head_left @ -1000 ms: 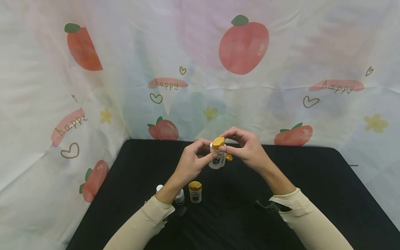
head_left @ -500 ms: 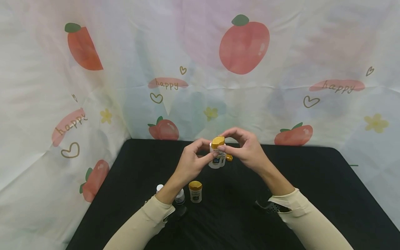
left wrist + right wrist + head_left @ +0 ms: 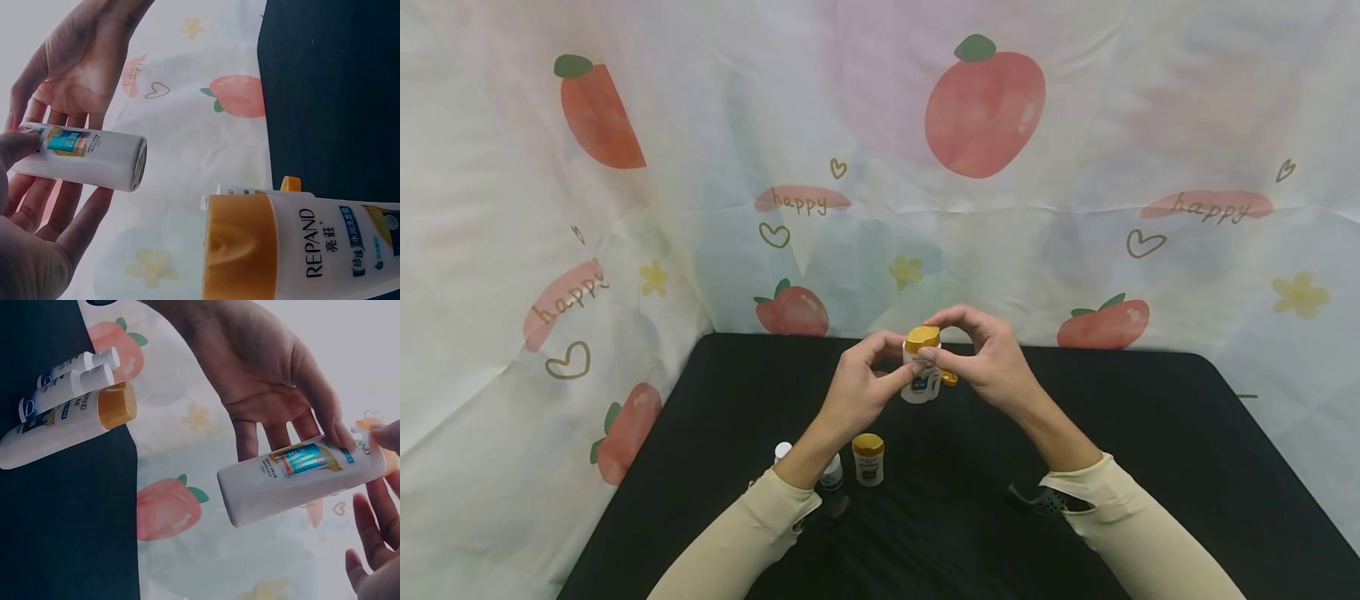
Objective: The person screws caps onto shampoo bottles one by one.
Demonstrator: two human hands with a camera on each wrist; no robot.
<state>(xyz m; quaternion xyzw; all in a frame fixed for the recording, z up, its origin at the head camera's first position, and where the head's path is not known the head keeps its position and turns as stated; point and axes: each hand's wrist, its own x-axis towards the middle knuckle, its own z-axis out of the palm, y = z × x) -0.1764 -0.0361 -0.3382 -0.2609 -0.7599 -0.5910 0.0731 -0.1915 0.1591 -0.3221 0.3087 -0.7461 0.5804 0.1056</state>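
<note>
Above the far part of the black table, both hands hold a white shampoo bottle (image 3: 921, 385) upright. My left hand (image 3: 859, 387) grips its body, with the thumb (image 3: 334, 434) across the label and fingers behind. My right hand (image 3: 996, 358) pinches the gold cap (image 3: 922, 337), thumb in front and index finger at the back. In the left wrist view the bottle (image 3: 112, 159) has a blue and gold label, and its cap end is cut off at the frame edge. Behind the held bottle a small gold cap (image 3: 950, 379) shows, its container mostly hidden.
A matching gold-capped shampoo bottle (image 3: 868, 467) stands on the black table (image 3: 970, 517), nearer the body. To its left, small white-capped bottles (image 3: 831, 472) are partly covered by the left forearm. A fruit-printed curtain (image 3: 880, 250) hangs at the table's back and left.
The right thumb tip has slid slightly left at the cap's base. The held bottle has barely moved, and the left hand keeps its grip.
</note>
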